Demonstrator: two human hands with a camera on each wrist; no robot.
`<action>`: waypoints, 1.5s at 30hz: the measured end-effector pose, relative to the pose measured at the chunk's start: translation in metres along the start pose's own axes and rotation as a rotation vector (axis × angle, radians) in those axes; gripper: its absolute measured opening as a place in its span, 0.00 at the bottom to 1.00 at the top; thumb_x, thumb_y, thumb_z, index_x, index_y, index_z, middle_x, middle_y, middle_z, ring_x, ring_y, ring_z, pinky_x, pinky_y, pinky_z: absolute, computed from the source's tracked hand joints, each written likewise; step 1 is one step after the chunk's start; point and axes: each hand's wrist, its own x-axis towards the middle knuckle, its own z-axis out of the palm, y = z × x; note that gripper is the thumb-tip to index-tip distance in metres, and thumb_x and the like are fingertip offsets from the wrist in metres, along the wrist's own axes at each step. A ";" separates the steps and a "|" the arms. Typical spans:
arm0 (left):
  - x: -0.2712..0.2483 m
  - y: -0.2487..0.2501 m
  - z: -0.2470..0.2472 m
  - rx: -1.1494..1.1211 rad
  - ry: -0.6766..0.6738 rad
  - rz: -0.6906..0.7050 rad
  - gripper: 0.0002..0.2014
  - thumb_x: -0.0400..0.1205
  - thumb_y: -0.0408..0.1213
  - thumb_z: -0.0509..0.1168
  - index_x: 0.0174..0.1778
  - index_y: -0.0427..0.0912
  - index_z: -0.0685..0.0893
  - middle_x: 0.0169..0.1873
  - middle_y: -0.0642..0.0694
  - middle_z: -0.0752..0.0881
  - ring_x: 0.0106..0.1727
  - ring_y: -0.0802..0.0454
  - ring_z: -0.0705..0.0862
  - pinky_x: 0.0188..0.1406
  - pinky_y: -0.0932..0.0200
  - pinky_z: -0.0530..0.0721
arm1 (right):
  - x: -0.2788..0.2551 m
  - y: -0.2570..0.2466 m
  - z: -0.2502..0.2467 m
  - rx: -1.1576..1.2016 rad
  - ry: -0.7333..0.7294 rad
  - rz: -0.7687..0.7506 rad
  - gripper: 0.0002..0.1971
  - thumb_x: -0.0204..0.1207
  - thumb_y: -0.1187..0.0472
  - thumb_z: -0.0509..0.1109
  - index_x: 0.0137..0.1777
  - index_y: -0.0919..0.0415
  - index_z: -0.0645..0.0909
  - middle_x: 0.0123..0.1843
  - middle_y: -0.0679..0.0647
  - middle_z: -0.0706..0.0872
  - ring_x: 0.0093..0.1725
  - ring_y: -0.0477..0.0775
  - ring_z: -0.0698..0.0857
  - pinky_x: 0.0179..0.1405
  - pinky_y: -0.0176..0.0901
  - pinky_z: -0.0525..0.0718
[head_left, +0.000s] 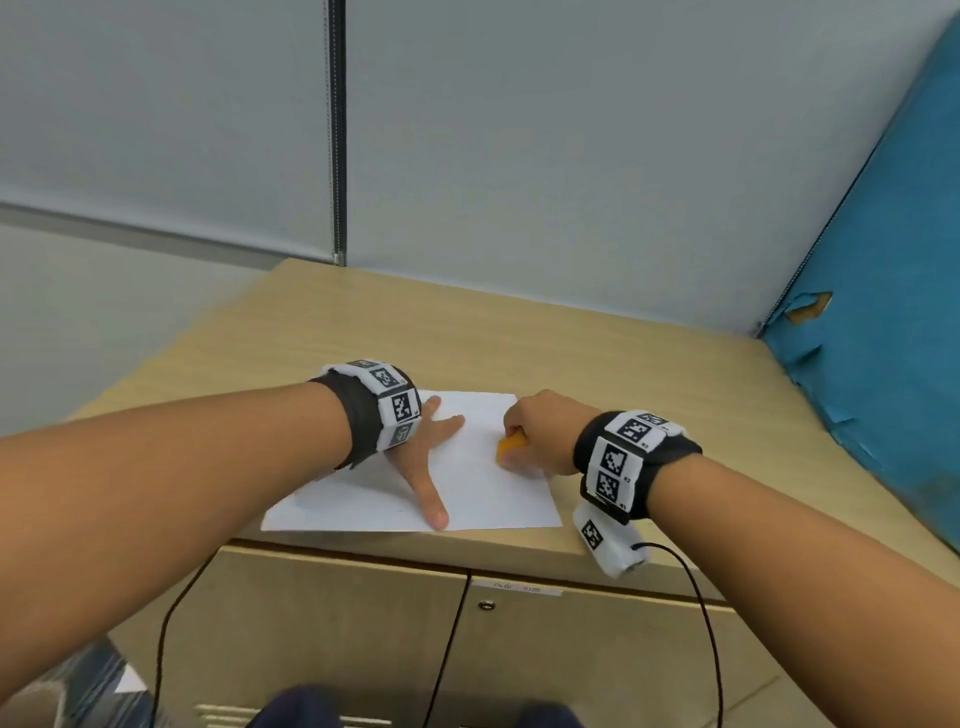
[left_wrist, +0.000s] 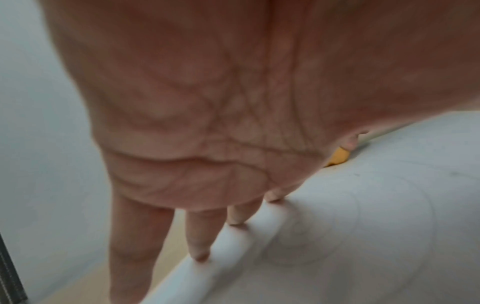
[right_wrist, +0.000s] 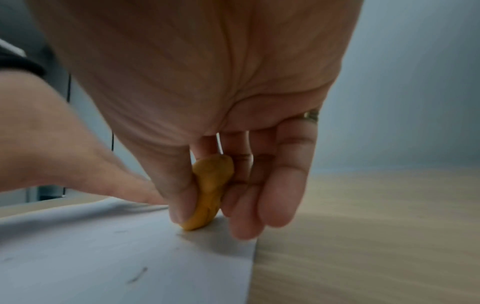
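I log the orange eraser (right_wrist: 210, 193) standing steeply, long axis near upright, lower tip on the white sheet (head_left: 483, 499) near its right edge, clamped between the fingers (right_wrist: 244, 216) of the right hand (head_left: 540, 431). The left hand (head_left: 426, 457) presses flat on the sheet on the table (head_left: 415, 332), fingers straight and spread. In the head view the eraser is mostly hidden behind the right hand; the sheet's pencil marks are faint and illegible, and the cabinet label (head_left: 517, 588) is too blurred to read.

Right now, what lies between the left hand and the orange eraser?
Between left hand and eraser, only bare paper; the head view shows it.
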 end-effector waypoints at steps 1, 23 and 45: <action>-0.002 -0.003 0.000 0.018 -0.007 -0.012 0.70 0.60 0.79 0.69 0.84 0.56 0.28 0.85 0.42 0.31 0.86 0.34 0.46 0.82 0.33 0.55 | 0.002 0.004 -0.001 0.014 0.004 0.004 0.14 0.77 0.49 0.69 0.52 0.59 0.88 0.49 0.56 0.88 0.48 0.61 0.89 0.51 0.52 0.90; -0.001 0.015 -0.015 0.049 0.139 0.410 0.56 0.74 0.55 0.77 0.88 0.49 0.45 0.86 0.48 0.35 0.85 0.48 0.32 0.67 0.59 0.25 | -0.021 -0.036 0.012 0.010 0.006 -0.317 0.15 0.78 0.52 0.70 0.38 0.63 0.79 0.39 0.58 0.87 0.37 0.57 0.83 0.36 0.46 0.82; 0.009 0.011 -0.004 0.058 0.131 0.376 0.64 0.69 0.61 0.78 0.86 0.54 0.34 0.84 0.54 0.29 0.82 0.51 0.25 0.70 0.52 0.27 | -0.009 -0.036 0.006 0.159 0.039 -0.186 0.17 0.77 0.58 0.71 0.30 0.49 0.69 0.29 0.47 0.75 0.31 0.50 0.78 0.27 0.40 0.68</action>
